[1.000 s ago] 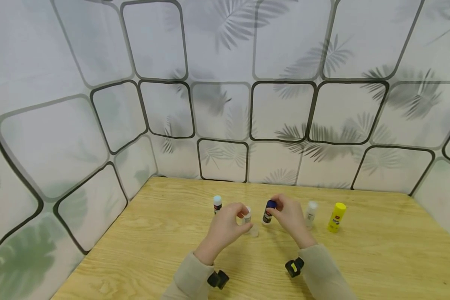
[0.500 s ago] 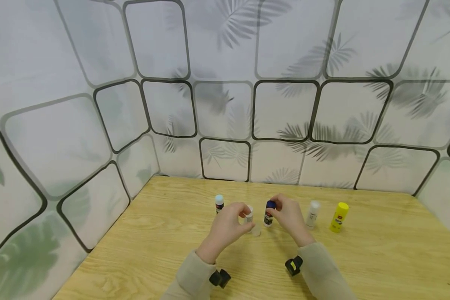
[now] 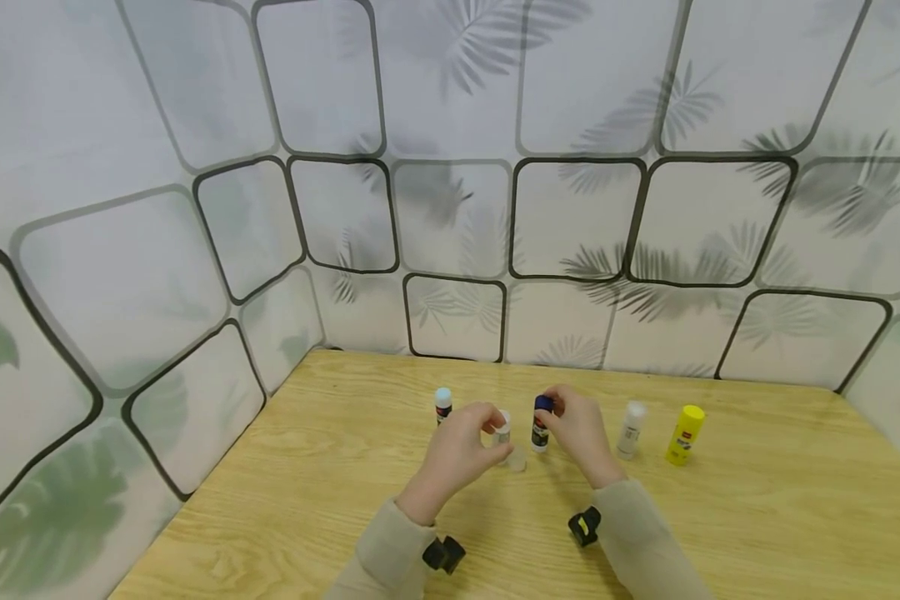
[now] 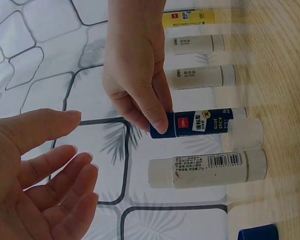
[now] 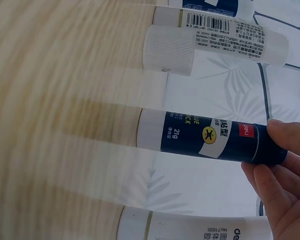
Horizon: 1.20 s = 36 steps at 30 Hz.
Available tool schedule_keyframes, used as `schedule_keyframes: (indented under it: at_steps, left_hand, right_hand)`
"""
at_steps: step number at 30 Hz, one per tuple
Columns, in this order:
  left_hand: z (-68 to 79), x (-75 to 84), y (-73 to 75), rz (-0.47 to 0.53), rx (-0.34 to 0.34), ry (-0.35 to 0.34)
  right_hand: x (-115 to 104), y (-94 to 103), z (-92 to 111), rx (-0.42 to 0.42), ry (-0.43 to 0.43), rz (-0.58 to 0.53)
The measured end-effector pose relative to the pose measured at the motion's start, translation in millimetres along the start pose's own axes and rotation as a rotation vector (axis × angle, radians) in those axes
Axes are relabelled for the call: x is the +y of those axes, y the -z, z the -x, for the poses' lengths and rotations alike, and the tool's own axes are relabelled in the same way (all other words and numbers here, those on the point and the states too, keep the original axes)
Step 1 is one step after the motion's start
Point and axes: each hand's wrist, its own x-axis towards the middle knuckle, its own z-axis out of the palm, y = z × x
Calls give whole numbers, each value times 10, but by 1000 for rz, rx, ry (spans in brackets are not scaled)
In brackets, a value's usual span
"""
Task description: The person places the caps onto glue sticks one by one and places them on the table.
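My right hand [image 3: 581,429] pinches the capped top of a dark blue glue stick [image 5: 205,136], which stands upright on the wooden table. The thumb and fingertips press around its blue cap in the right wrist view. Just left of it, my left hand [image 3: 457,450] hovers beside an uncapped white glue stick [image 4: 210,169]. Its fingers are loosely bent, with a gap between thumb and fingers in the left wrist view. A ribbed white cap [image 4: 246,134] stands on the table between the white and blue sticks.
A glue stick with a pale blue top [image 3: 443,406] stands behind my left hand. A loose blue cap [image 4: 258,233] sits near it. To the right are a white glue stick [image 3: 631,431], another white one [image 4: 202,76] and a yellow one [image 3: 686,435]. Patterned curtains [image 3: 450,317] enclose the table [image 3: 307,475].
The head view has drifted slightly, so the scene sits a little farther right. Both hands and the glue sticks keep nearly the same positions relative to one another.
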Motion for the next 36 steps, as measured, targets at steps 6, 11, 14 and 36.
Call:
schedule_keyframes:
  at_steps: [6, 11, 14, 36]
  left_hand:
    - [-6, 20, 10, 2, -8, 4]
    - [-6, 19, -1, 0, -8, 2]
    - [-8, 17, -6, 2, -6, 0]
    - [1, 2, 14, -13, -5, 8]
  right_hand:
    - [0, 9, -2, 6, 1, 12]
    - [1, 24, 9, 6, 2, 18]
    - [-3, 37, 19, 2, -3, 19]
    - [-103, 432, 311, -15, 86, 10]
